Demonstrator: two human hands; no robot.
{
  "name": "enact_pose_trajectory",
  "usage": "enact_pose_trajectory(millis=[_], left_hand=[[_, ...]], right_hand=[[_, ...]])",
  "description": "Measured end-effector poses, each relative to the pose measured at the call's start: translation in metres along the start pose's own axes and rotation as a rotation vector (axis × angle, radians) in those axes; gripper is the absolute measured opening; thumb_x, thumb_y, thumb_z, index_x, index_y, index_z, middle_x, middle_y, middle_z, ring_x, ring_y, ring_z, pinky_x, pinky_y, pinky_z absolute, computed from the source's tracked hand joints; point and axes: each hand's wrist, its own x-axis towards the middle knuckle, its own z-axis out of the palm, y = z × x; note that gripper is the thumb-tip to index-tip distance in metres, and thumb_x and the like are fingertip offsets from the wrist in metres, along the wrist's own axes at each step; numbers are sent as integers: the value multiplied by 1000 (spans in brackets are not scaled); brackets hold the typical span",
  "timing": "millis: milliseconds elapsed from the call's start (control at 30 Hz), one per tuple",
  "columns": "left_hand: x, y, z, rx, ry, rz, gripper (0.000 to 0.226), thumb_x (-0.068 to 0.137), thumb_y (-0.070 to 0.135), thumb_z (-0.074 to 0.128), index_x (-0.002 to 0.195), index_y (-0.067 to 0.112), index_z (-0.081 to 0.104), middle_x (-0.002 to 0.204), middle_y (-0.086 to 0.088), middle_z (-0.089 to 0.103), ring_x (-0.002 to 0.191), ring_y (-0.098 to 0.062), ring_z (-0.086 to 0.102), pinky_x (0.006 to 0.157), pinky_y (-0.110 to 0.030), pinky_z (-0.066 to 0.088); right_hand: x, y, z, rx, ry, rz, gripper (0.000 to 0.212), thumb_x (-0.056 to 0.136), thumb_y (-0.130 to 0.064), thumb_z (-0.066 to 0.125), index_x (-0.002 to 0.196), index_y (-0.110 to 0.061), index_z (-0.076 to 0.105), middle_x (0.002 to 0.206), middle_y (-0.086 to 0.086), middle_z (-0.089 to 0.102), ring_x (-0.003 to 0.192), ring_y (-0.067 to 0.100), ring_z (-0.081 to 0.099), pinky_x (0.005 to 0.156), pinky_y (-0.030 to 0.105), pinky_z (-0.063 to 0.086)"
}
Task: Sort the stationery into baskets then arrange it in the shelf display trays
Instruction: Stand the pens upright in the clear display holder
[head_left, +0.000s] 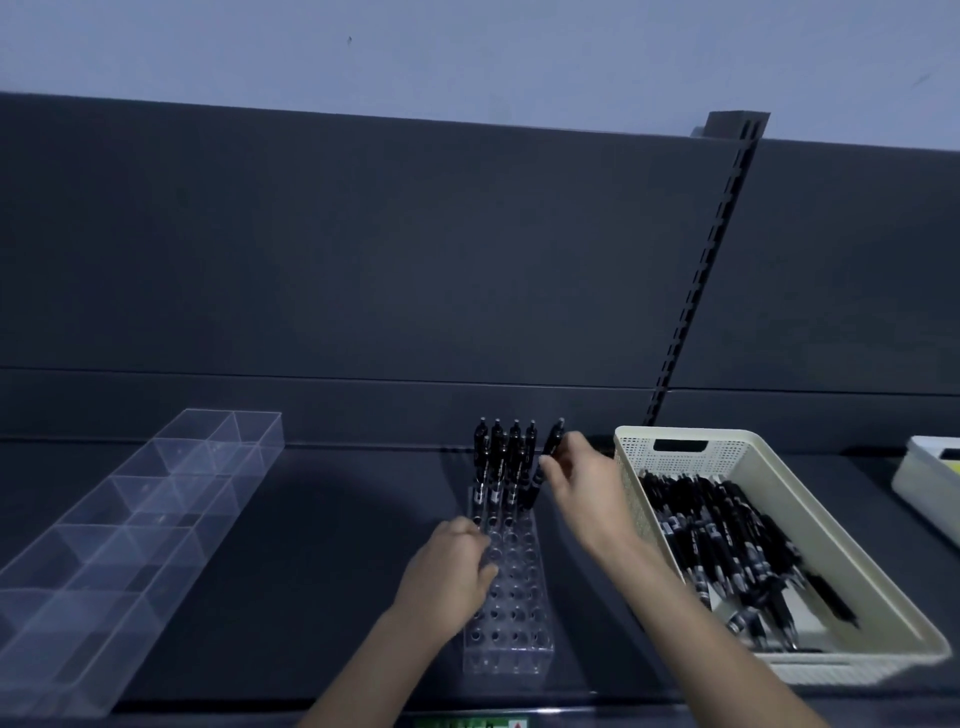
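Observation:
A clear acrylic pen holder (511, 618) with many round holes stands on the dark shelf. Several black pens (498, 457) stand upright in its far rows. My right hand (584, 480) pinches one black pen (545, 462), tilted, its tip at the holder's right far corner. My left hand (457, 569) rests against the holder's left side, fingers curled on its top edge. A cream perforated basket (675, 447) to the right holds several more black pens (737, 551).
A long clear divided display tray (156, 499) lies at the left. A white container (930, 483) sits at the far right edge. The shelf's dark back panel and a slotted upright (701, 270) rise behind.

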Motion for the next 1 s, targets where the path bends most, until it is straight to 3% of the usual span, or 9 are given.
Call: enact_pose_trajectory(millis=[167, 400, 500, 600, 700, 800, 867, 933, 1000], left_hand=[[4, 0, 0, 20, -22, -23, 33, 94, 28, 51, 120, 9, 61, 123, 1, 50, 117, -13, 46, 98, -28, 43], [9, -2, 0, 29, -35, -21, 33, 93, 28, 53, 117, 8, 63, 121, 0, 51, 115, -14, 47, 98, -29, 44], [11, -4, 2, 39, -35, -8, 31, 94, 28, 51, 116, 9, 63, 120, 1, 50, 115, -14, 47, 97, -29, 44], [12, -5, 3, 34, -31, 12, 29, 95, 26, 48, 111, 9, 66, 116, 1, 52, 110, -12, 49, 93, -27, 47], [14, -1, 1, 41, -26, -24, 29, 95, 24, 46, 83, 8, 66, 103, 0, 54, 96, -12, 51, 82, -27, 49], [12, 20, -6, 81, 7, -66, 39, 95, 21, 43, 56, 18, 40, 82, 1, 47, 82, -13, 43, 70, -27, 44], [10, 46, -10, 8, 144, -47, 34, 94, 17, 43, 62, 16, 53, 82, 0, 54, 83, -14, 45, 71, -28, 43], [15, 81, -5, -128, 271, -6, 23, 93, 11, 46, 89, 8, 69, 94, -4, 65, 93, -18, 53, 79, -30, 45], [24, 122, 6, -221, 313, 64, 22, 90, 4, 51, 102, 3, 70, 99, -9, 69, 97, -24, 59, 85, -29, 44]], right_hand=[[0, 5, 12, -130, -125, -30, 18, 95, -22, 49, 85, -15, 36, 77, 4, 56, 71, 25, 54, 61, 26, 33], [0, 3, 17, -116, -116, 1, 14, 94, -20, 51, 101, -8, 52, 91, 11, 68, 82, 28, 64, 64, 27, 41], [-5, 3, 12, -73, -117, 62, 26, 92, -22, 55, 115, -9, 52, 103, 10, 68, 96, 26, 64, 81, 31, 49], [-19, 9, -7, -61, -96, 114, 37, 91, -21, 58, 125, -10, 51, 112, 10, 66, 104, 23, 63, 95, 31, 48], [-37, 27, -37, -15, -21, 96, 26, 88, -11, 60, 113, -5, 60, 102, 10, 70, 95, 22, 65, 91, 27, 48], [-51, 58, -77, -35, 63, 132, 19, 87, -8, 60, 105, -4, 64, 96, 8, 71, 90, 19, 65, 78, 14, 41], [-57, 85, -103, -72, 73, 186, 20, 88, -9, 59, 107, -4, 65, 99, 8, 71, 94, 21, 65, 79, 16, 41], [-60, 113, -124, -114, 43, 248, 21, 88, -11, 59, 108, -5, 64, 102, 9, 70, 97, 23, 65, 83, 24, 45], [-61, 138, -141, -184, -27, 285, 20, 89, -13, 57, 106, -7, 64, 103, 10, 70, 100, 26, 64, 81, 29, 45]])
